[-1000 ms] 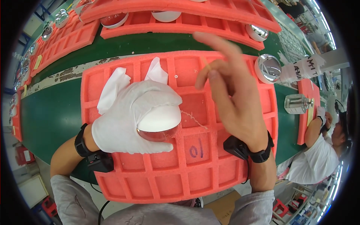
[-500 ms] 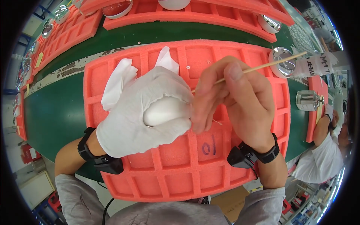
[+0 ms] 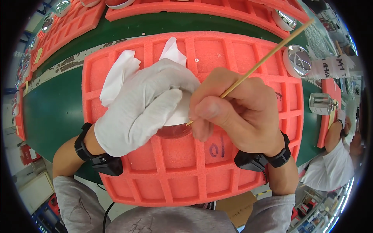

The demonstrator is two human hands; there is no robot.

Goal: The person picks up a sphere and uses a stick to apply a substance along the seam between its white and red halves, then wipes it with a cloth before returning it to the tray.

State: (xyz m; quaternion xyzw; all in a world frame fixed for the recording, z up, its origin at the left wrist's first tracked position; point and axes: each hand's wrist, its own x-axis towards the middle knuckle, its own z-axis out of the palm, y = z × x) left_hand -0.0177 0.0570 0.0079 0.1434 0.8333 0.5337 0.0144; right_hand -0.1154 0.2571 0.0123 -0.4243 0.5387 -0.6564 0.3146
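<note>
In a white glove, my left hand point(image 3: 138, 110) is closed around a rounded piece point(image 3: 175, 131), white on one side with a shiny surface below that shows the red of the foam. Much of this piece is hidden by my fingers. My bare right hand point(image 3: 241, 112) pinches a thin wooden stick point(image 3: 268, 54), whose lower tip is at the edge of the rounded piece; whether it touches cannot be told. Beneath both hands lies a red foam tray point(image 3: 180, 171) with square compartments. Beyond my left hand, two white wipes point(image 3: 118, 77) stick up from the tray.
At the tray's far right corner stands a mirrored dome point(image 3: 298, 61) beside a taped, marked roll point(image 3: 328, 66). A clear glass jar point(image 3: 320, 103) with a metal top is at the right. More foam trays point(image 3: 186, 14) lie across the green table point(image 3: 50, 112). Someone in white point(image 3: 330, 167) sits at the right.
The rounded piece has tilted in my left hand, and its shiny side now shows below. My right hand has turned, bringing the stick's tip down to the edge of the piece.
</note>
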